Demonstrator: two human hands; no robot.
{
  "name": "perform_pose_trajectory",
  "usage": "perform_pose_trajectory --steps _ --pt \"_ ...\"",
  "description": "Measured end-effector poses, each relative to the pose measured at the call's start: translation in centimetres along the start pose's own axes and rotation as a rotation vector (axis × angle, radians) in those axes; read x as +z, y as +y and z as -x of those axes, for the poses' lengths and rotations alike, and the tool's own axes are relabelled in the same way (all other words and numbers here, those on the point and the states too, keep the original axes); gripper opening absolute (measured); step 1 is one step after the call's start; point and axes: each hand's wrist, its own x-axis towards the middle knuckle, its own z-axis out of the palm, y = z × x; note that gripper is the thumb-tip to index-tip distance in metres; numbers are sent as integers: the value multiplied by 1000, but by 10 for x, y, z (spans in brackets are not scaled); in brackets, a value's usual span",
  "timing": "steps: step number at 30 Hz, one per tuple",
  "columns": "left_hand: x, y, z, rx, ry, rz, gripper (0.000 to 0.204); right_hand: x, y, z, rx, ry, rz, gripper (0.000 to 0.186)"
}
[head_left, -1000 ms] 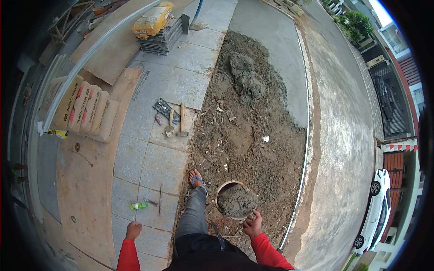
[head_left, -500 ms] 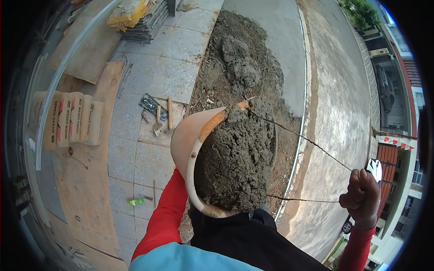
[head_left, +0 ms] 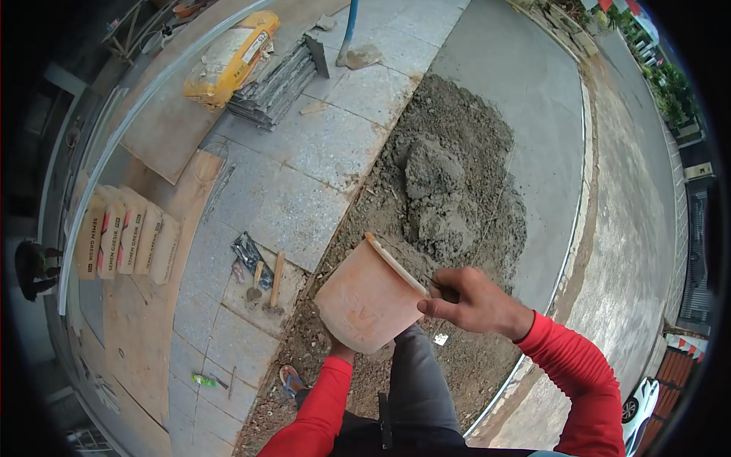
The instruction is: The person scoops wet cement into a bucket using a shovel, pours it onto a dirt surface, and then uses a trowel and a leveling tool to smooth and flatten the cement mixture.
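Observation:
A pale orange plastic bucket (head_left: 369, 297) is tipped away from me over the ground, its rim toward a heap of wet concrete (head_left: 449, 206). I see its outside; the inside is hidden. My right hand (head_left: 476, 301) is closed at the right end of the rim, thumb on the outer edge. Whether the rope handle is in its fingers too I cannot tell. Against the bucket's near lower side, my left hand (head_left: 341, 350) holds it from beneath, with its fingers mostly hidden behind the wall.
Smoothed wet concrete (head_left: 541, 114) lies beyond the heap. On the tiles to the left are a trowel (head_left: 255, 286), a wooden-handled tool (head_left: 276, 278) and a green bottle (head_left: 202, 378). Farther left stand several cement bags (head_left: 129, 236), with a yellow bag (head_left: 232, 57) on stacked slabs.
The bucket, full of concrete before, has been lowered and tipped away. My right hand has come in from pulling the rope handle at the far right to the rim.

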Motion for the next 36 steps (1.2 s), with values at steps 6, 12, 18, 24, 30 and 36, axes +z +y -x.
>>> perform_pose_trajectory --steps 6,12,18,24,30,36 --pt "-44 -95 -186 -154 541 -265 89 -36 201 -137 9 264 26 41" --pt "-28 -164 -292 -179 516 -418 93 -69 348 -211 59 522 -91 42" --pt "35 -196 -311 164 313 -1026 69 -94 413 -210 128 826 -518 36" --pt "155 -160 -211 506 -24 -1443 71 -162 310 -131 34 823 -441 53" --pt "156 -158 -210 608 67 -1361 71 -137 301 -113 -37 533 -534 64" --pt "90 -101 -181 659 212 -1278 76 -89 313 -160 -15 437 -353 51"
